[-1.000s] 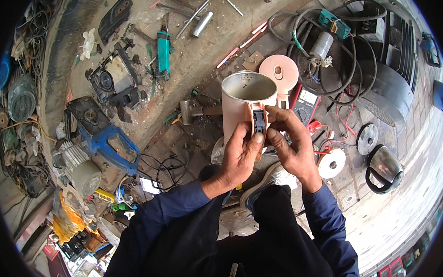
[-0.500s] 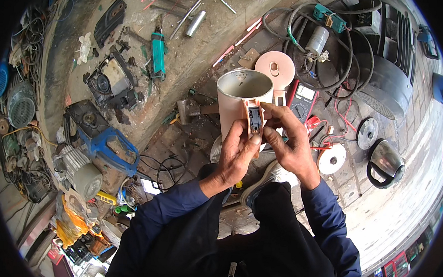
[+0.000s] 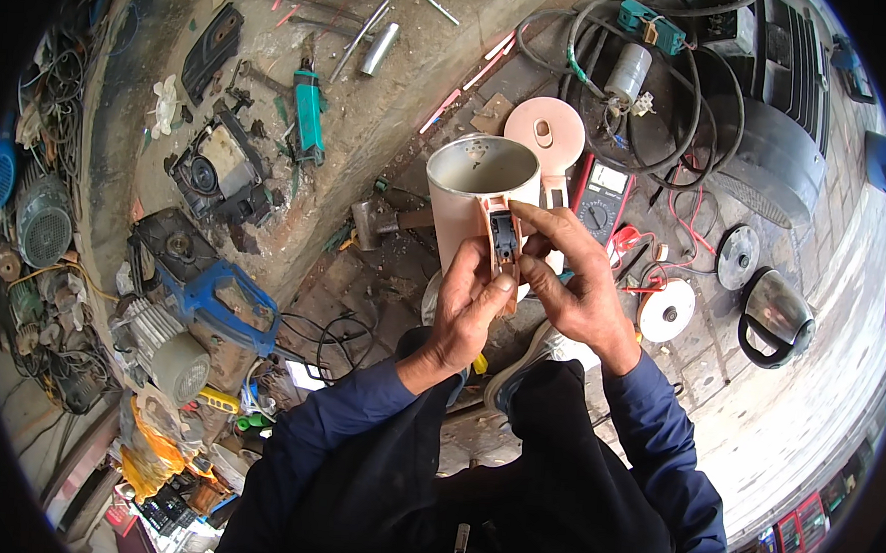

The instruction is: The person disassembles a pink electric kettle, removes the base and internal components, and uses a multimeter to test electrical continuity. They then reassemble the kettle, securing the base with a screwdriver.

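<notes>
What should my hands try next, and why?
Perhaps gently nudge the black part with your right hand to test its fit: it sits exposed in the pink handle, your left hand grips that handle, and the right fingertips are beside it.

I'm in what looks like a repair workshop: a multimeter (image 3: 595,216) lies just beyond my right hand (image 3: 577,294), a hammer (image 3: 366,224) ahead and left of my left hand (image 3: 464,313), a green tool (image 3: 309,116) farther that way, and motors (image 3: 164,350) and tangled cables (image 3: 59,106) crowd my far left.
</notes>
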`<state>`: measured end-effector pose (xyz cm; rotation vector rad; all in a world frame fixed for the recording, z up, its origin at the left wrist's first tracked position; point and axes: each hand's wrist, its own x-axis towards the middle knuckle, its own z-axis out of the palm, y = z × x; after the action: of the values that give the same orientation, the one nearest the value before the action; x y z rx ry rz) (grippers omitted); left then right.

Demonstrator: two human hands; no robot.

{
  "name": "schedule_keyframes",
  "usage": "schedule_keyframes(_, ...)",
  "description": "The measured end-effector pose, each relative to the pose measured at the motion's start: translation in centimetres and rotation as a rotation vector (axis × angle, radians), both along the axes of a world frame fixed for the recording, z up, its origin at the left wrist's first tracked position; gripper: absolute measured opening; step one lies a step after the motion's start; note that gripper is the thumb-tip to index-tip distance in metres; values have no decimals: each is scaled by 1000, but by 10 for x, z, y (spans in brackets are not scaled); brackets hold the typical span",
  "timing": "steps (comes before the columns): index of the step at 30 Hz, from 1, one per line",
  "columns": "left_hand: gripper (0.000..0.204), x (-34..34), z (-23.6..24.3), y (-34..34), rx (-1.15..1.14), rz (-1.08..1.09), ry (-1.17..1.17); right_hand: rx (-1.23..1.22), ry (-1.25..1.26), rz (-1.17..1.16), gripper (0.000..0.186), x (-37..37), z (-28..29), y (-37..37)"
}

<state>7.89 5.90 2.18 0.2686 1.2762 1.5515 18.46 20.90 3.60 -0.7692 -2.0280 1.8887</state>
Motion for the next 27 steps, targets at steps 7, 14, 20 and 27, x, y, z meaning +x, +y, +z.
schedule_keyframes(7, 38, -2, 8, 3, 7, 27, -131, 30, -10, -46, 49, -2, 1, -6)
schedule_keyframes(14, 52, -9, 16, -3, -64, 59, -481, -128, -55, -115, 51, 9, 0, -27)
schedule_keyframes(20, 55, -12, 22, -10, -248, -101, -321, -141, -26, -123, 52, 18, -2, -39)
schedule_keyframes(27, 50, -34, 28, -14, -359, -309, -88, -202, -1, -147, 51, 20, -3, -44)
